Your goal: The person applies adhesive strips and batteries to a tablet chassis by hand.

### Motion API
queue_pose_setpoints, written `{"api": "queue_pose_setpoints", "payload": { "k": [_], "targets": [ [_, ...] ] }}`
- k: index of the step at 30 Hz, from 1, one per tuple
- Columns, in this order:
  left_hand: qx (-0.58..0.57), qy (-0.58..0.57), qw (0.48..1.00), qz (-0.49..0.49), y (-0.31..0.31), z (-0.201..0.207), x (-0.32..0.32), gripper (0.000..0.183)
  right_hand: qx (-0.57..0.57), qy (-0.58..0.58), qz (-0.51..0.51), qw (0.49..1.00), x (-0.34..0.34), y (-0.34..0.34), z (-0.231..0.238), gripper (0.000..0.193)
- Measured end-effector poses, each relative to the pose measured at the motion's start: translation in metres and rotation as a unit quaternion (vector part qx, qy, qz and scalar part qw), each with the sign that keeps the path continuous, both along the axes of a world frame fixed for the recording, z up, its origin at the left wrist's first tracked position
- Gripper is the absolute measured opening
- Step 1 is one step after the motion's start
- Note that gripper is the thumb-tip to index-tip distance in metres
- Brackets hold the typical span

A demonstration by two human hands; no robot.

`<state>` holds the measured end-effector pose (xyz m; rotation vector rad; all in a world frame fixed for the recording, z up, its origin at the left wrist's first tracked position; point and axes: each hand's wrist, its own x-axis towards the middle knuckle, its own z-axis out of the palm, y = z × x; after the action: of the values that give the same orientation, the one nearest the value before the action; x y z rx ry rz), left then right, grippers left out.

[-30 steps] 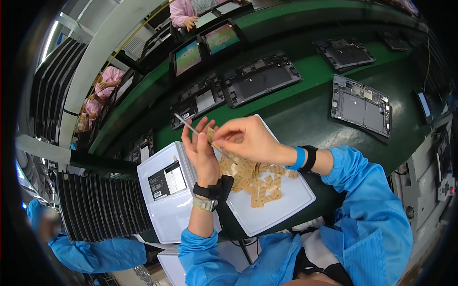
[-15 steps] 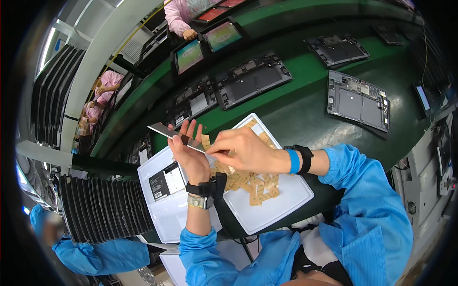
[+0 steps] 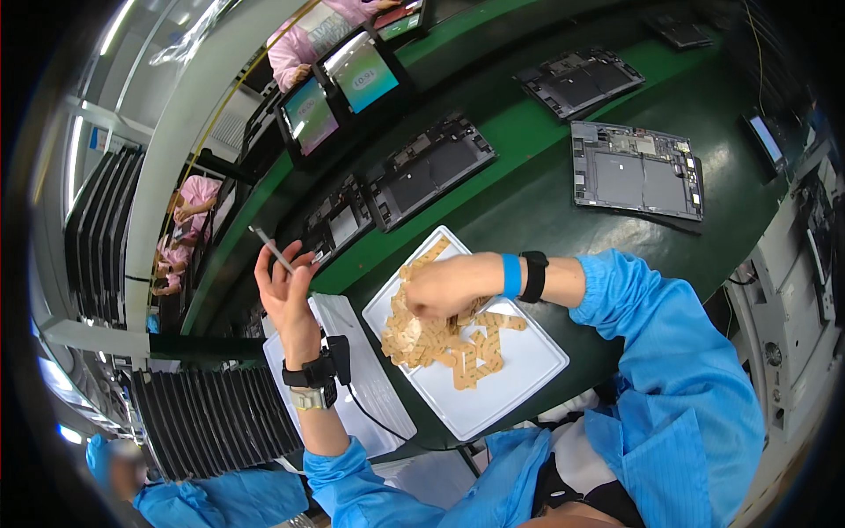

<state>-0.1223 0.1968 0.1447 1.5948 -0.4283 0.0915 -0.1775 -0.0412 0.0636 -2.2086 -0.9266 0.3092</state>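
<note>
My left hand (image 3: 289, 295), raised at the left, grips a thin flat grey plate (image 3: 273, 250), which shows almost edge-on between thumb and fingers. Lower and to the right, my right hand (image 3: 453, 283) is over a pile of tan paper backing pieces (image 3: 422, 343), its fingers curled and pointing down. Its fingertips are largely hidden, so whatever they pinch cannot be made out. The pieces lie heaped on a white tray (image 3: 519, 378), several of them with cut-out shapes. My wrists wear dark bands, and the left also has a watch.
An opened tablet (image 3: 638, 176) with bare inner parts lies right of the tray; more opened tablets (image 3: 431, 172) line the green bench. Another white tray (image 3: 374, 405) sits under my left forearm, beside a rack of dark panels (image 3: 211, 418). A co-worker's pink sleeve (image 3: 290, 57) shows beyond.
My left hand has moved left with the plate, now turned edge-on. My right hand has left the plate and come down over the paper pieces. The whole view has shifted slightly.
</note>
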Motion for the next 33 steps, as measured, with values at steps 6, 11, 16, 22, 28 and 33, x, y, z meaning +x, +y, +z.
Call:
{"api": "queue_pose_setpoints", "payload": {
  "k": [6,11,16,22,28,33],
  "targets": [
    [0.201,-0.036,0.979,-0.011,-0.055,-0.008,0.027,0.084,0.178,-0.020,-0.253,0.951,0.036,-0.080,0.050,0.037],
    [0.361,-0.242,0.898,-0.073,-0.127,-0.026,0.050,0.094,0.277,-0.121,-0.295,0.906,0.056,-0.114,0.028,0.063],
    [0.415,-0.403,0.815,0.021,-0.170,-0.049,0.077,0.091,0.209,-0.198,-0.479,0.830,0.065,-0.149,0.021,0.048],
    [0.496,-0.082,0.864,-0.033,-0.147,-0.130,0.126,0.049,0.086,-0.236,-0.573,0.780,0.078,-0.185,-0.009,0.048],
    [0.402,-0.040,0.910,-0.089,-0.139,-0.148,0.133,0.024,0.066,-0.207,-0.569,0.793,0.088,-0.176,-0.020,0.052],
    [0.380,-0.021,0.920,-0.097,-0.139,-0.138,0.130,0.021,0.072,-0.194,-0.573,0.793,0.094,-0.181,-0.025,0.056]
  ]
}}
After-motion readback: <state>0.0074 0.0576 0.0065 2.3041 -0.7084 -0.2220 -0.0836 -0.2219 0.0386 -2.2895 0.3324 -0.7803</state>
